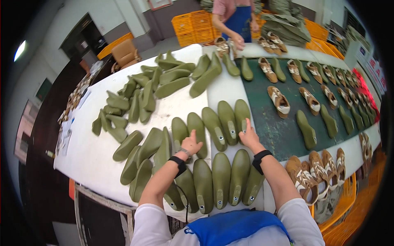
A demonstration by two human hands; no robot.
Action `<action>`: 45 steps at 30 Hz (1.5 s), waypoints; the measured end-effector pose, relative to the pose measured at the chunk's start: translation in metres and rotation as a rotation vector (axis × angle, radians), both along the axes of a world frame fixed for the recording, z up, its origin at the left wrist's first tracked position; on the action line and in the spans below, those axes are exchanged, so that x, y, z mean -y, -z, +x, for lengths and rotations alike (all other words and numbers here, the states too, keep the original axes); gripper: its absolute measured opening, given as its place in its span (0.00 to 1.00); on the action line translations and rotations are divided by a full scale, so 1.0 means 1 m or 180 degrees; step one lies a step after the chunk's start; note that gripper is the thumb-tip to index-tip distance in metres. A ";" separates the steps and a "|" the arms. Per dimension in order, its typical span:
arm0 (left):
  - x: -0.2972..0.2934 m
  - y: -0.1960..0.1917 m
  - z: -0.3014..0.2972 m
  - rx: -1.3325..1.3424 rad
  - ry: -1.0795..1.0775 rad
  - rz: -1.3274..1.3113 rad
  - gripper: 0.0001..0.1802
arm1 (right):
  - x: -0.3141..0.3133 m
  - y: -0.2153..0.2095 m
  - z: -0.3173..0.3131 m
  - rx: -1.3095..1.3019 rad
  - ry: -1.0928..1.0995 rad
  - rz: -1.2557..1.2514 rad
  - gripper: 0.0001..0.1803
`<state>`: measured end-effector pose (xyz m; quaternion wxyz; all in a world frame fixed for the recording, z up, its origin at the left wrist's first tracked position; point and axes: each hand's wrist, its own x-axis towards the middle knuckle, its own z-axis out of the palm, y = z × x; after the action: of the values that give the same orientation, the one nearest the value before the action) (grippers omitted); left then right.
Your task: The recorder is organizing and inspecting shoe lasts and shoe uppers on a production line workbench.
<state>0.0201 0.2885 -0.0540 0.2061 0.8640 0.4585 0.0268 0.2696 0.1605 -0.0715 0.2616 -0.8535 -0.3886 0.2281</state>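
**Two hands on rows of green shoe lasts at a factory table**

We saw, from above, a white worktable (88,153) covered with olive-green shoe lasts. Our view looked down on the person's two forearms, each with a black wristband. The left hand (191,144) rested with fingers spread open on a green last in the upper row (198,129); it gripped nothing that we could see. The right hand (248,135) lay open too, fingertips touching the rightmost last of that row (242,115). A second, nearer row of lasts (221,178) stood side by side just below the wrists, heels toward the person.

We judged the neat rows easy to upset: the lasts stood touching one another, so a push from either hand could tip or slide a neighbour out of line. The nearest ones reached close to the table's front edge and might drop off if nudged. A loose pile of lasts (139,98) to the left looked liable to slide as well.

To the right ran a dark green belt (275,131) carrying brown-and-cream shoes (279,100) and single lasts. Orange plastic crates (193,26) stood at the far end (we could not tell what was in them). Another orange crate (349,192) at lower right sat just beside a cluster of finished shoes (305,176). A co-worker's hand (238,41) reached the table's far end.
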 end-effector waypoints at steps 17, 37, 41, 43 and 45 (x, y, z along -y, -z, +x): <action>-0.037 -0.014 -0.140 -0.0870 -0.0969 -0.0985 0.65 | 0.002 0.016 0.004 0.0062 -0.0121 0.0214 0.41; -0.065 -0.015 -0.164 0.0292 -0.1297 0.0582 0.29 | -0.002 0.032 0.011 0.0104 -0.0167 0.0442 0.42; -0.070 0.002 -0.223 -0.1145 -0.2038 -0.0193 0.41 | -0.004 0.034 0.007 0.0075 -0.0248 0.0559 0.42; -0.072 0.016 -0.239 -0.0845 -0.2267 -0.0522 0.41 | -0.003 0.033 0.010 0.0064 -0.0196 0.0574 0.42; -0.067 0.026 -0.259 -0.0716 -0.2385 -0.0663 0.39 | -0.003 0.025 0.006 0.0043 -0.0198 0.0399 0.42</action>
<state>-0.2389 0.3558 -0.0802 0.2171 0.6091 0.7617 -0.0413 0.2759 0.1634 -0.0963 0.3047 -0.8245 -0.4303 0.2056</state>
